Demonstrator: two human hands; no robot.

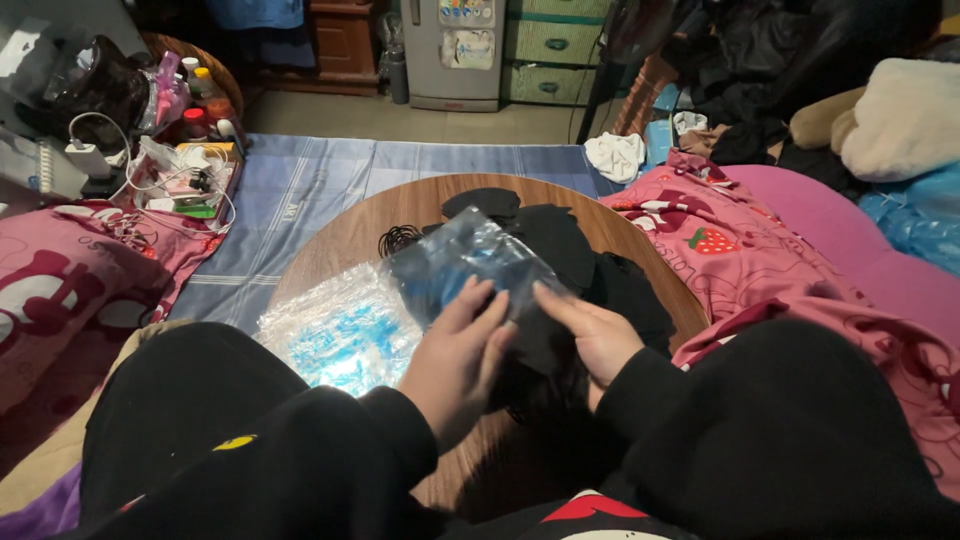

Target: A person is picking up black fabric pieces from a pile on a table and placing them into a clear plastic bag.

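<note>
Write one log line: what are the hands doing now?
left hand: holds clear plastic bag | right hand: holds same bag | under: round wooden table | beside: pile of plastic bags

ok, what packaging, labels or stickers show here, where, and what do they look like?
Clear crinkly plastic bag with dark and blue contents: held in left hand and right hand above round wooden table.
Pile of clear plastic packets with blue contents: table's left.
Colourful stickers on grey fridge: top centre.

Clear packet (465, 262) with blue inside, black fabric pieces (575, 245), pink strawberry-print blanket (730, 245), brown wood-grain table (345, 240)
</note>
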